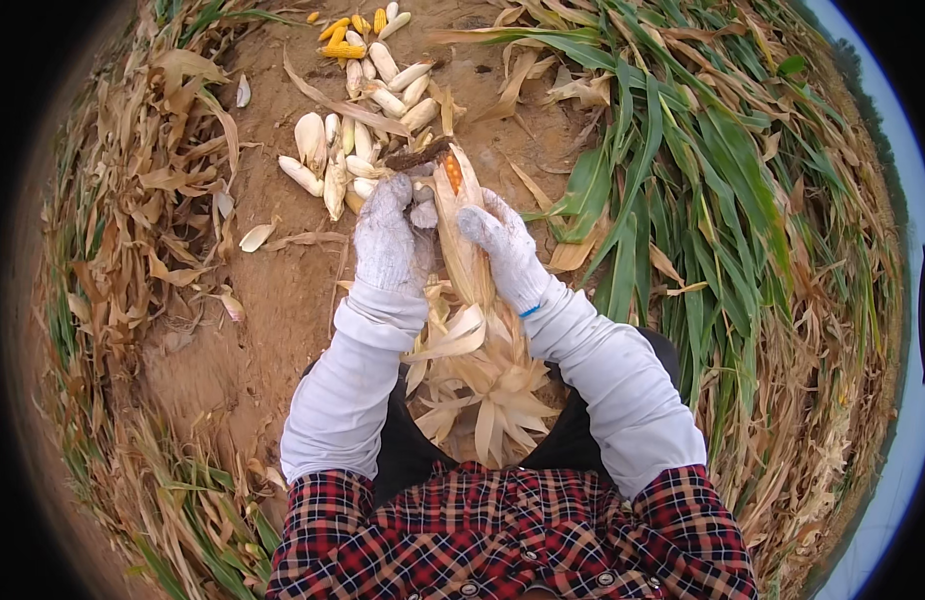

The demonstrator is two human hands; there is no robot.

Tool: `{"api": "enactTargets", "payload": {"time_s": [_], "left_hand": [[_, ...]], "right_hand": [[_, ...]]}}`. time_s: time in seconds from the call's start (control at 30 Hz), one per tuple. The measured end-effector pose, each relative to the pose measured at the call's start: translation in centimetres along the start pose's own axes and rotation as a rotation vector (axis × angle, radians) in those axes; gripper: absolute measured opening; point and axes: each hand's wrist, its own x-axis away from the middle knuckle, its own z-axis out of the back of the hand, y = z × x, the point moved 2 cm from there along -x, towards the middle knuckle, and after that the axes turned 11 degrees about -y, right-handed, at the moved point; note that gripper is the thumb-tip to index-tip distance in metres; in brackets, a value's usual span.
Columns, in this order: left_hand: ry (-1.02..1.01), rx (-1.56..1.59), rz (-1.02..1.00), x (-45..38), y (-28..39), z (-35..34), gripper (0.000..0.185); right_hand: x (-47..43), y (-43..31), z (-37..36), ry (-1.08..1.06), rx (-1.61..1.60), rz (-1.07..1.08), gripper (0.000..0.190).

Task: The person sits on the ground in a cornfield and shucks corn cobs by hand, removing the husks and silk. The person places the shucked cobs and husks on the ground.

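An ear of corn (460, 232) in dry tan husk stands between my hands, its husk parted near the tip so that orange kernels (453, 174) show. My right hand (504, 244), in a white knit glove, grips the ear along its right side with the thumb across the husk. On the left, my gloved left hand (391, 232) is closed by the tip, around dark dried silk (417, 155) and perhaps a strip of husk; its fingertips are partly hidden. Stripped husks (485, 405) lie between my knees, below the ear.
Beyond my hands, a heap of pale, husk-covered ears (387, 97) lies on bare brown soil (275, 315), with several bare yellow ears (344, 49) at its far end. Green and dry corn stalks (680, 172) lie at the right; dry stalks and leaves (185, 165) cover the left.
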Motion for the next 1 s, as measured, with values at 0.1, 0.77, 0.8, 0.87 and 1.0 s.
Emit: {"api": "enactTargets", "payload": {"time_s": [0.1,0.77,0.8,0.87,1.0], "left_hand": [[0.018,-0.208,-0.069,1.2,1.0,-1.6,0.012],[-0.302,-0.408,0.384,3.9,1.3,-3.8,0.02],[-0.434,-0.304,0.431,4.3,1.0,-1.7,0.027],[-0.625,-0.429,0.565,6.9,1.3,-0.1,0.033],[-0.473,-0.581,0.733,8.4,1.3,0.8,0.047]], "right_hand": [[-0.1,1.6,0.2,0.134,0.167,0.073,0.066],[-1.6,-2.4,3.3,0.172,-0.351,0.012,0.054],[-1.7,-3.5,3.3,0.203,-0.365,-0.007,0.057],[-1.5,-5.8,4.3,0.276,-0.365,0.054,0.066],[-1.2,-6.3,7.2,0.357,-0.381,0.129,0.063]]}}
